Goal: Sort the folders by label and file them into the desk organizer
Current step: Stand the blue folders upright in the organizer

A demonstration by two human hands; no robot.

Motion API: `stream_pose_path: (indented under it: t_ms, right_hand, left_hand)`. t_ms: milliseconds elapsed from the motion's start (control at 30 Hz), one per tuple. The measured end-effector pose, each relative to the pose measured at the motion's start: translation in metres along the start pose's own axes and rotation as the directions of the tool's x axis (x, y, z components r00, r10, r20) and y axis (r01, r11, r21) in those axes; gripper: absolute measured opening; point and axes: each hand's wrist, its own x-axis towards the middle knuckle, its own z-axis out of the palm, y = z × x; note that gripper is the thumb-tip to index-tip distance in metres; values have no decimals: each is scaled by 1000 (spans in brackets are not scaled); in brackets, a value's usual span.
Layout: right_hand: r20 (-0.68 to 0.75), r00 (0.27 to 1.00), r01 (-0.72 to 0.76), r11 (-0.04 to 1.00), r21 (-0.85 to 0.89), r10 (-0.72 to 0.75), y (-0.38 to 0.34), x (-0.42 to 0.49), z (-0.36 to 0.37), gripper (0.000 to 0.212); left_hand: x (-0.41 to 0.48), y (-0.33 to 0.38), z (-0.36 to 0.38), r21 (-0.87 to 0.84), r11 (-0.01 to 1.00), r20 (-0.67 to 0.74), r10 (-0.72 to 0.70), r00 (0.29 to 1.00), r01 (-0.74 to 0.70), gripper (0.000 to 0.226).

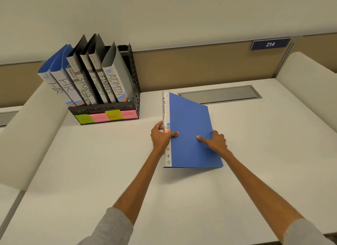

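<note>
A blue folder [191,128] with a white labelled spine is tilted up off the desk at the centre. My left hand [161,138] grips its spine, thumb on the cover. My right hand [216,140] holds its right edge, with a finger lying on the cover. The black mesh desk organizer [135,98] stands at the back left. It holds several upright folders: two blue ones marked HR [60,80], two marked SPORTS [83,87], two marked FINANCE [102,84] and a grey one marked ADMIN [116,78]. Yellow and pink sticky notes [105,115] line its front edge.
A grey cable hatch [219,94] is set into the white desk [91,171] behind the folder. A tan partition [200,66] runs along the back with a blue sign reading 214 [269,44]. White dividers rise at the left and at the right [306,75].
</note>
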Motion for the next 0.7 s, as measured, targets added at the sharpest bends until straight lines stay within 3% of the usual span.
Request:
stream_pose_path:
  t_ms: [200, 433, 700]
  right_hand:
    - [6, 981, 191, 977, 96, -192, -51, 5, -14, 90]
    - [30, 906, 404, 883, 239, -423, -132, -5, -26, 80]
    - [93, 801, 468, 716, 518, -592, -249, -51, -59, 72]
  left_hand:
    - [5, 29, -16, -47, 988, -78, 141, 987, -145, 69]
    - [11, 63, -31, 35, 956, -169, 294, 941, -293, 74]
    - [11, 81, -50, 163, 872, -296, 489, 820, -461, 64]
